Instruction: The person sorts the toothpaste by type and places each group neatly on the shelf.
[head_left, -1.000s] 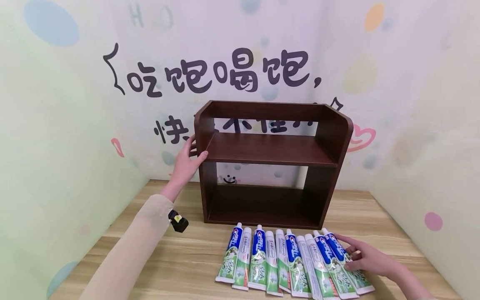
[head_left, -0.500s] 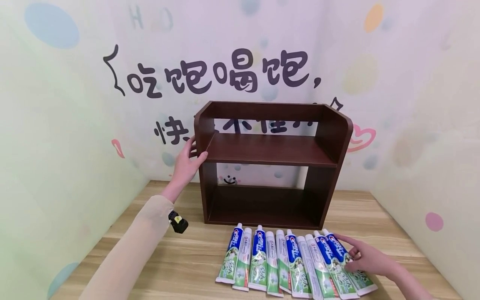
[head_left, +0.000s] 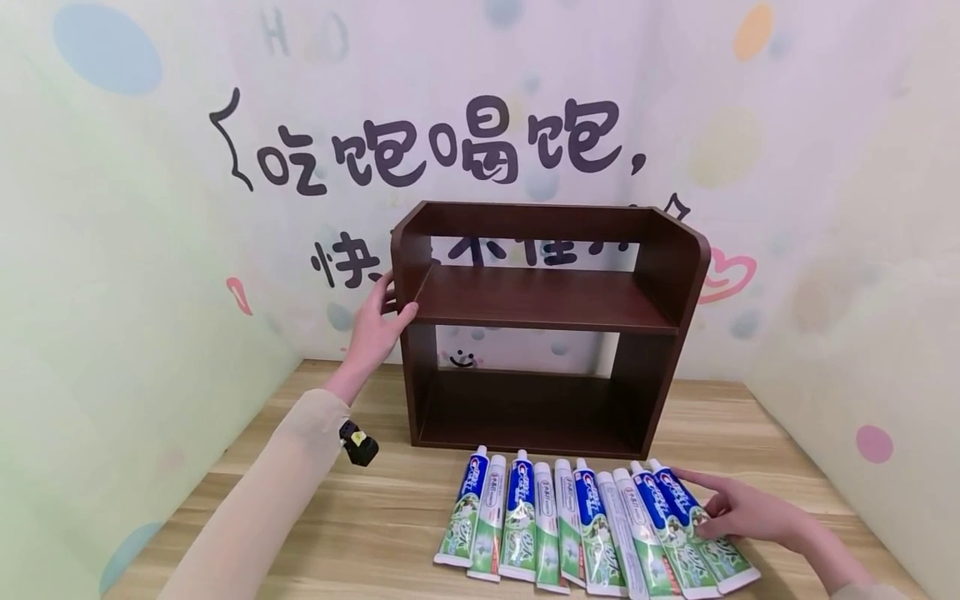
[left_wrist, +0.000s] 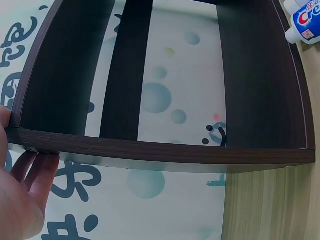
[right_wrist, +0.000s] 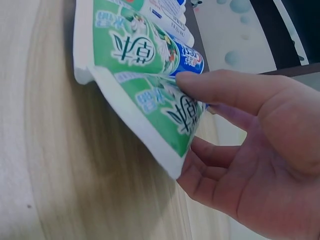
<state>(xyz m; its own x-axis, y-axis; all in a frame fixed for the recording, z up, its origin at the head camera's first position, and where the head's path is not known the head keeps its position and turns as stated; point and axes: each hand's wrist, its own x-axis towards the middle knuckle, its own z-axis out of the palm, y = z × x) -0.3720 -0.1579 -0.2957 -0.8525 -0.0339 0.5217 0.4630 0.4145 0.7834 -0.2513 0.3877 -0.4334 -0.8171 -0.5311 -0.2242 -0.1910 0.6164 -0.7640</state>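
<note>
A dark brown two-tier wooden shelf [head_left: 543,300] stands upright on the table. My left hand [head_left: 375,329] holds its left side panel, thumb at the front edge and fingers along the outer face; the left wrist view shows these fingers [left_wrist: 37,172] against the panel. In front of the shelf lies a row of toothpaste tubes, blue-and-green ones [head_left: 520,517] among white-and-green ones [head_left: 487,517]. At the row's right end my right hand [head_left: 750,517] pinches the last toothpaste tube [right_wrist: 157,112], thumb on top and fingers at its outer side. That tube is tilted, overlapping its neighbour [right_wrist: 135,47].
The wood-grain table [head_left: 360,533] meets a patterned back wall [head_left: 480,50] with black lettering, and pale walls flank it left and right. A small black device [head_left: 358,443] sits at the left wrist. Both shelf tiers [head_left: 525,408] have gaps at the back showing the wall.
The lower end of the rightmost toothpaste tube has swung slightly to the right with my right hand. My left hand stays on the shelf, and the view has shifted a little.
</note>
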